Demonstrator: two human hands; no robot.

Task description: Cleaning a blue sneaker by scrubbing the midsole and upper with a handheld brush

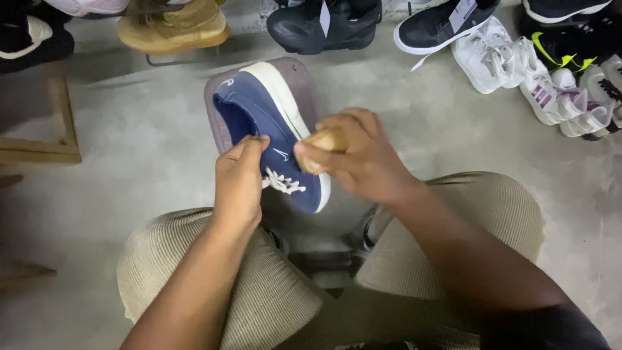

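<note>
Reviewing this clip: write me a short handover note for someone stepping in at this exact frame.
Left hand grips the navy sneaker at its opening, over the lap, toe toward the body.
Right hand holds a wooden brush against the sneaker's side by the white sole.
Done: cannot tell how much is brushed.
Left: cannot tell which areas remain.
Other shoes lie on the floor ahead.

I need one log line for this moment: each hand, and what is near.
left hand: holds blue shoe | right hand: wooden brush on shoe side | near: shoes on floor
</note>
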